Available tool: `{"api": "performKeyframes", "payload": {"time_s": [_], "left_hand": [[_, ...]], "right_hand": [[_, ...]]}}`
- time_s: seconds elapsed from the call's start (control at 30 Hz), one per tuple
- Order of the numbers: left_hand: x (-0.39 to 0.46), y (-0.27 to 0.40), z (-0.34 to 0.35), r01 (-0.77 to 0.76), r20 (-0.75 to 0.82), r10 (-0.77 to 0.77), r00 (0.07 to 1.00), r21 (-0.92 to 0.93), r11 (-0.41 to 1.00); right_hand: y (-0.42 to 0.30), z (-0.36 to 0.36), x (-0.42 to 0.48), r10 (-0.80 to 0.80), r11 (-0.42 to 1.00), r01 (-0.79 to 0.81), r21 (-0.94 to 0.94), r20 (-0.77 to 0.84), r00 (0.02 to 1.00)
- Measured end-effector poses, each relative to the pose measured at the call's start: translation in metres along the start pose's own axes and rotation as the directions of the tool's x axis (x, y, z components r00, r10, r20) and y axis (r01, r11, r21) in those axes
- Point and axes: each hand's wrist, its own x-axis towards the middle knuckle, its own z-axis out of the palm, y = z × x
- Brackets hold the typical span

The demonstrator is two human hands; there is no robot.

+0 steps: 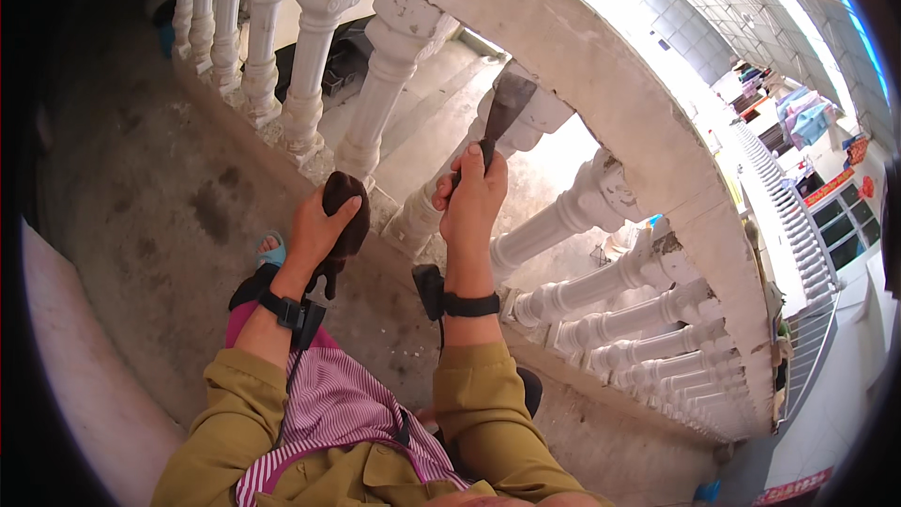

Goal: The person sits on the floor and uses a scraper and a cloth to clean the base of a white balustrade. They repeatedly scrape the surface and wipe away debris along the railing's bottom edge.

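My right hand [477, 193] grips the dark handle of a putty knife [508, 102], its broad blade pointing up. In the picture the blade overlaps the top of a white baluster [540, 113], just under the handrail; whether it touches cannot be made out. Bunched in my left hand [310, 232] is a dark brown cloth item [347, 218] with finger-like ends hanging down, perhaps a glove. That hand is in front of the foot of another baluster [383, 77]. Patches of the balusters' paint are chipped, showing grey beneath.
A thick concrete handrail [563, 35] curves across above the balusters. Stained concrete floor [176, 225] lies on my side, with my blue sandal [273, 250] on it. Beyond the railing are a lower level, hanging laundry [806, 116] and a window [845, 225]. Each wrist wears a strapped device with a cable.
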Motion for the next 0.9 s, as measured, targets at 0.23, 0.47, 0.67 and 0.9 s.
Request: {"api": "performKeyframes", "payload": {"time_s": [0.23,0.47,0.67,0.9], "left_hand": [[0.003,0.002,0.004,-0.041,-0.009,0.041,0.999,0.002,0.999],[0.006,0.005,0.004,-0.045,-0.022,0.043,0.999,-0.071,0.996],[0.008,-0.011,-0.002,-0.037,0.032,0.035,0.999,0.050,0.998],[0.005,0.003,0.006,-0.022,0.064,0.015,0.998,0.115,0.993]], "right_hand": [[0.008,-0.015,0.000,-0.007,1.000,0.006,-0.022,-0.014,1.000],[0.019,-0.059,-0.030,0.038,0.962,-0.025,-0.273,0.043,0.998],[-0.010,-0.120,-0.049,-0.152,0.878,0.058,-0.475,-0.162,0.975],[-0.044,-0.134,-0.014,-0.553,0.482,0.353,-0.802,0.034,0.832]]}}
